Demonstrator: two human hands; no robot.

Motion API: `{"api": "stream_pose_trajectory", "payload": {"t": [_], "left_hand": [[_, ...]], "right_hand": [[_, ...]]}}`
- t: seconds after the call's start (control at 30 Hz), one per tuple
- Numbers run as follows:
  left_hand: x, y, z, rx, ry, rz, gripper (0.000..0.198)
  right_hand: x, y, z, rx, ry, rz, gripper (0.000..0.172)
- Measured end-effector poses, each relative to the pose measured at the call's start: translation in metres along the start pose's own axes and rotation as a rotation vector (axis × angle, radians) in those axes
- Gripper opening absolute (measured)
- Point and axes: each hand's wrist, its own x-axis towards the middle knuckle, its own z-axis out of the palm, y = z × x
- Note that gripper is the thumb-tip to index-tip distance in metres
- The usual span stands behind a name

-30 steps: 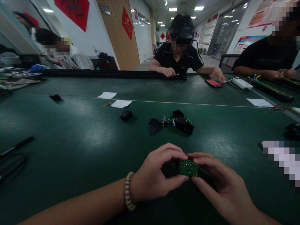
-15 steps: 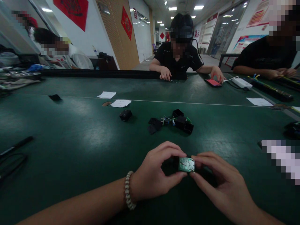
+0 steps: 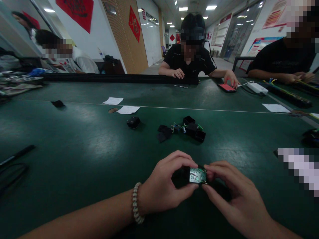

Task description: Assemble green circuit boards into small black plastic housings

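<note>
ceiling lights (image 3: pixel 211 7) above white walls (image 3: pixel 102 44), a green table (image 3: pixel 74 166)

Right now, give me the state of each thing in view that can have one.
Green circuit board: held between both hands, face catching light.
Left hand: closed around the board's left side.
Right hand: fingertips at the board's right edge.
Bracelet: worn on the left wrist.
Lone black box: resting on the table, apart from the parts pile.
Black casing in the pile: open.
Phone: flat, screen reddish, co-worker's hand on it.
Ceiling lights: lit.
</note>
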Motion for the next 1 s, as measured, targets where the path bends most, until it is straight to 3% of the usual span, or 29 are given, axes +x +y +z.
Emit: {"api": "stream_pose_trajectory", "payload": {"t": [0.5, 1.0], "left_hand": [[-0.0013, -0.0020, -0.0005, -0.014, -0.008, 0.001, 0.041], [-0.0035, -0.0033, 0.0020, -0.164, -0.040, -0.150, 0.040]], "right_hand": [[0.0018, -0.0037, -0.0022, -0.021, -0.010, -0.054, 0.024], [0.0003, -0.0035, -0.0019, 0.059, -0.031, -0.010, 0.021]]}}
